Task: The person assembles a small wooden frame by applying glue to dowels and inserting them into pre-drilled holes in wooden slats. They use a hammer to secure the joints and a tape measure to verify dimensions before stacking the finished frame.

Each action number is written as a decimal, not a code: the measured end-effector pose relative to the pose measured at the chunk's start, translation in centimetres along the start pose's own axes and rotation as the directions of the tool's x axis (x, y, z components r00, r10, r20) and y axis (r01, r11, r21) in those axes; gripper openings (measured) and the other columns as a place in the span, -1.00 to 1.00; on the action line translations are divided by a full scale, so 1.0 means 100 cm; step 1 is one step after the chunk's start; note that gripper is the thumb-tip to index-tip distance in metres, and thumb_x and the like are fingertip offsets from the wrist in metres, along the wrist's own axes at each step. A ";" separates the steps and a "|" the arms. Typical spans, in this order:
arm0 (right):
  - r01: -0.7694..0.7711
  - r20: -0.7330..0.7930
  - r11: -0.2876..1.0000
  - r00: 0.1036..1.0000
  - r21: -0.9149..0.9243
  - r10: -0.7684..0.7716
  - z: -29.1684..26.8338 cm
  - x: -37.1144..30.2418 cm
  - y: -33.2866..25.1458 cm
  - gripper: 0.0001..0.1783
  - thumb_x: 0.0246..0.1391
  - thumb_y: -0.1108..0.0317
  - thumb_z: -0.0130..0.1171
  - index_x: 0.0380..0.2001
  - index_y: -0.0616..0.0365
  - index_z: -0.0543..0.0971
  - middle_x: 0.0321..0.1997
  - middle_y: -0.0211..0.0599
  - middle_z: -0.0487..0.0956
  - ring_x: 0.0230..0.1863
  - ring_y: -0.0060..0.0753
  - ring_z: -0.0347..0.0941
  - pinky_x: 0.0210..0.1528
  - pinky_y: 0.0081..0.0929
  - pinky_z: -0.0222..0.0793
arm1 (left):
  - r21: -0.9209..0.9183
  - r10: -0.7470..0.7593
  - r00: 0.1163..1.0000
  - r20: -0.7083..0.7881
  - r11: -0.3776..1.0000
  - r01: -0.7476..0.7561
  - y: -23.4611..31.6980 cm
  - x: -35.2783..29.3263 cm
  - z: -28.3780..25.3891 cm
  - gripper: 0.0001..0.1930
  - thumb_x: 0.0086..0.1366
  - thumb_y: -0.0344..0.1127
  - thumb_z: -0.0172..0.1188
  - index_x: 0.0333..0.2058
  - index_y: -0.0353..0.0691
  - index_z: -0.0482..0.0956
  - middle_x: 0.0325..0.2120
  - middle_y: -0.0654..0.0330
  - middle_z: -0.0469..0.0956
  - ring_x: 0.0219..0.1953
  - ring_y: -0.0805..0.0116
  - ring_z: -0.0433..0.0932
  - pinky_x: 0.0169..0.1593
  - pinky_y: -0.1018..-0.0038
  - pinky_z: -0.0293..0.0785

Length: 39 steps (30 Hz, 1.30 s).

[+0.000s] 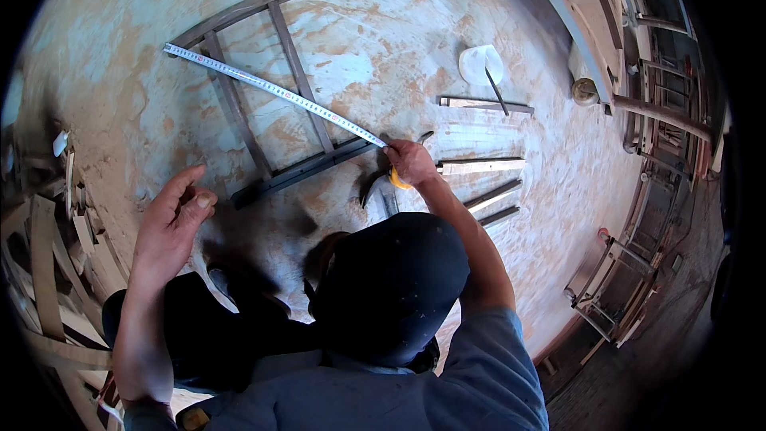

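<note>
A tape measure (275,89) is drawn out diagonally across a dark wooden frame (291,175) lying on the floor. The frame has two longer rails joined by two crosspieces. My right hand (411,163) is closed around the tape measure's near end, and part of a yellow case shows beneath it. At the far end, the tape's tip reaches the left end of the slightly curved rail. My left hand (173,222) is raised left of the frame, fingers apart and nothing in it. A dark curved object (373,188), partly hidden, lies beside my right hand.
Several wooden strips (483,166) lie on the floor to the right. Beyond them stands a white container (477,65) with a dark stick leaning on it. Wood offcuts (48,271) are heaped at the left; wooden frames (630,271) stand along the right side.
</note>
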State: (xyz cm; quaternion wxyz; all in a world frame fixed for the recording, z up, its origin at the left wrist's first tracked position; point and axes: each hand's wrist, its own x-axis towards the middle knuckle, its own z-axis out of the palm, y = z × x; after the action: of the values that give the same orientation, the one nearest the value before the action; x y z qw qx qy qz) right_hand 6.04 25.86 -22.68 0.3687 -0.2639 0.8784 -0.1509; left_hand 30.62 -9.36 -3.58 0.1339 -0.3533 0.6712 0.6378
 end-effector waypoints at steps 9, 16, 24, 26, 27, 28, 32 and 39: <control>0.002 0.015 0.997 1.000 -0.074 -0.001 0.004 0.004 0.004 -0.67 0.24 0.11 -0.01 -0.25 0.13 0.58 -0.32 0.00 0.61 -0.21 0.09 0.52 -0.14 -0.11 0.44 | 0.031 0.002 1.000 -0.013 1.000 -0.002 -0.003 -0.001 0.002 -0.50 0.39 -0.23 0.13 0.19 -0.37 0.30 -0.25 0.16 0.52 -0.24 0.45 0.48 -0.07 0.51 0.45; 0.003 0.043 0.996 0.999 -0.087 0.001 0.006 0.007 0.007 -0.68 0.25 0.11 -0.02 -0.30 0.12 0.57 -0.34 -0.04 0.61 -0.23 0.04 0.53 -0.15 -0.14 0.45 | 0.080 0.028 1.000 -0.001 0.996 -0.028 -0.007 -0.001 0.000 -0.48 0.40 -0.20 0.12 0.21 -0.38 0.27 -0.27 0.17 0.51 -0.25 0.45 0.47 -0.11 0.50 0.44; 0.022 0.021 0.989 1.000 -0.147 -0.019 0.006 0.006 0.006 -0.67 0.25 0.09 -0.03 -0.32 0.11 0.57 -0.37 -0.06 0.62 -0.25 0.02 0.53 -0.15 -0.16 0.45 | 0.088 0.027 1.000 0.001 0.996 -0.027 -0.005 -0.003 0.001 -0.48 0.39 -0.20 0.13 0.21 -0.38 0.28 -0.27 0.17 0.51 -0.26 0.45 0.46 -0.10 0.49 0.44; 0.016 0.027 0.989 1.000 -0.149 -0.012 0.007 0.006 0.006 -0.66 0.25 0.09 -0.04 -0.32 0.11 0.57 -0.36 -0.06 0.62 -0.25 0.02 0.53 -0.15 -0.16 0.45 | 0.096 0.025 1.000 -0.004 0.995 -0.025 -0.005 -0.003 0.001 -0.48 0.39 -0.20 0.13 0.21 -0.37 0.28 -0.26 0.17 0.51 -0.25 0.45 0.47 -0.08 0.49 0.45; 0.017 0.025 0.990 1.000 -0.138 -0.014 0.007 0.005 0.006 -0.66 0.25 0.09 -0.04 -0.32 0.11 0.57 -0.36 -0.06 0.62 -0.24 0.03 0.53 -0.15 -0.15 0.45 | 0.105 0.026 1.000 -0.001 0.994 -0.026 -0.005 -0.004 0.001 -0.48 0.39 -0.21 0.13 0.21 -0.37 0.29 -0.26 0.18 0.51 -0.25 0.44 0.47 -0.08 0.48 0.46; 0.017 0.022 0.992 1.000 -0.126 -0.015 0.007 0.005 0.007 -0.66 0.25 0.09 -0.04 -0.33 0.11 0.57 -0.35 -0.06 0.62 -0.24 0.03 0.53 -0.14 -0.15 0.45 | 0.113 0.027 1.000 0.002 0.993 -0.027 -0.005 -0.004 0.001 -0.49 0.39 -0.21 0.13 0.21 -0.36 0.29 -0.26 0.18 0.51 -0.24 0.44 0.47 -0.07 0.48 0.46; 0.028 0.001 0.995 1.000 -0.091 -0.028 0.007 0.003 0.008 -0.66 0.23 0.10 -0.03 -0.33 0.13 0.57 -0.33 -0.01 0.61 -0.23 0.08 0.52 -0.14 -0.11 0.44 | 0.122 0.024 1.000 0.000 0.992 -0.023 -0.003 -0.005 0.001 -0.52 0.39 -0.26 0.12 0.20 -0.36 0.31 -0.26 0.18 0.51 -0.24 0.44 0.47 -0.07 0.48 0.46; 0.021 -0.056 0.984 0.998 0.179 -0.011 -0.017 -0.011 -0.018 -0.73 0.16 0.17 0.09 -0.29 0.13 0.63 -0.32 -0.05 0.62 -0.22 0.07 0.53 -0.14 -0.19 0.44 | 0.187 0.036 0.999 -0.039 0.982 -0.028 -0.004 -0.003 -0.003 -0.57 0.36 -0.39 0.10 0.17 -0.35 0.34 -0.24 0.19 0.54 -0.16 0.47 0.49 -0.06 0.51 0.46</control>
State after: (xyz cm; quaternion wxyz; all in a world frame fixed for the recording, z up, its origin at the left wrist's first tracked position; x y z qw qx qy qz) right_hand 6.09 25.18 -20.12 0.3655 -0.2325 0.8689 -0.2395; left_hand 31.21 -9.54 -3.65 0.1420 -0.3420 0.7361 0.5666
